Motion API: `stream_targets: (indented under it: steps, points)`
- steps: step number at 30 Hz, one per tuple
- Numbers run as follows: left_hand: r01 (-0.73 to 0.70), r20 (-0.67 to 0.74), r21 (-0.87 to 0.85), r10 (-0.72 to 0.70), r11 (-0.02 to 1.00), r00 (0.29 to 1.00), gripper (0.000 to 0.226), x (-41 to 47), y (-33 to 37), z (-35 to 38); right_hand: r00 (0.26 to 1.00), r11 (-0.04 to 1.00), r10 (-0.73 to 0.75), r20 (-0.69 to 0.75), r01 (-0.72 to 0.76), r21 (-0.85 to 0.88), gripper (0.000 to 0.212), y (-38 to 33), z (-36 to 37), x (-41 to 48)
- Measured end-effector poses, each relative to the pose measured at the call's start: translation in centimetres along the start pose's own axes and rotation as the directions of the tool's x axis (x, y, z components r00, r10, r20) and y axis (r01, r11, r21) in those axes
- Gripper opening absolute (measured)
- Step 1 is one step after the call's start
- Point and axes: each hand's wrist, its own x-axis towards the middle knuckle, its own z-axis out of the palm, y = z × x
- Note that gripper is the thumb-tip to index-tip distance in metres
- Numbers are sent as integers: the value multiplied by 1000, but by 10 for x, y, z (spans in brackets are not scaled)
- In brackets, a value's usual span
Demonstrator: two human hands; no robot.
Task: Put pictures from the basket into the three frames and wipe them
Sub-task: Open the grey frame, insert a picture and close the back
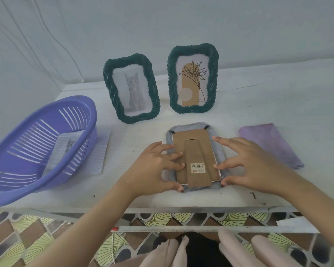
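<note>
Pressing on a frame: both hands work at the back of a pale grey rope-edged picture frame (196, 157) lying face down on the white tabletop (278, 105).
Left hand (154, 170): fingers spread and curled, fingertips on the frame's left edge and on its brown cardboard backing board (193, 149), thumb at the lower left corner; it grips nothing closed, only presses.
Right hand (247, 164): fingers spread and curled, fingertips on the frame's right edge, thumb at the lower right corner; likewise pressing, not clenched.
Between the hands: the backing board's fold-out cardboard stand (195, 166) lies flat, a white barcode sticker (198, 168) near its lower end.
Beyond the hands: two dark green rope-edged frames stand upright, well apart from the fingers.
Beyond the left hand: the green frame with a grey kitten picture (131, 89).
Beyond the right hand: the green frame with a line-drawn plant print (193, 79).
Left of the left hand: a purple slotted plastic basket (37, 147), tilted, with a kitten picture (66, 151) seen through its slots.
Under the basket's right side: a clear ribbed sheet (98, 155) lying flat on the table.
Right of the right hand: a folded purple cloth (272, 143) lying flat, apart from the frame.
Below the hands: the table's front edge, patterned floor tiles (27, 234) and pale pink fabric (174, 253).
</note>
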Motion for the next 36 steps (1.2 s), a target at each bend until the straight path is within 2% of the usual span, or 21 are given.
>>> stream_targets:
  steps: [6, 10, 15, 18, 21, 24, 26, 30, 36]
  points:
    - [-69, -53, 87, 73, 994, 996, 50, -4, 4, 8, 998, 998, -55, -27, 54, -24, 28, 4, 4, 0]
    - [-50, -121, 43, 54, 998, 991, 41, -7, 5, 16, 986, 994, -99, -138, 90, -67, 32, 7, 14, -4]
    - [-29, -137, 13, 30, 999, 990, 37, -7, 7, 18, 974, 980, -160, -162, 136, -146, 31, 4, 21, -3]
    - [-17, -131, -1, 17, 1000, 991, 37, -8, 6, 17, 995, 995, -91, -43, 89, -49, 21, 6, 10, 0]
    - [-5, -117, -22, 2, 1000, 993, 37, -7, 6, 17, 993, 995, -84, 85, 89, -53, 29, 9, 1, 8]
    - [10, -102, -47, -14, 999, 995, 37, -8, 6, 17, 990, 992, -96, 107, 105, -76, 32, 6, -4, 15]
    - [23, -95, -60, -28, 998, 995, 38, -8, 7, 17, 992, 990, -107, 74, 113, -88, 33, 7, -2, 16]
    - [38, -90, -83, -45, 996, 995, 38, -9, 9, 17, 982, 985, -146, -123, 132, -113, 40, 10, 9, 5]
    - [52, -101, -116, -63, 992, 993, 38, -9, 9, 19, 935, 959, -217, -282, 150, -240, 33, 9, 32, -7]
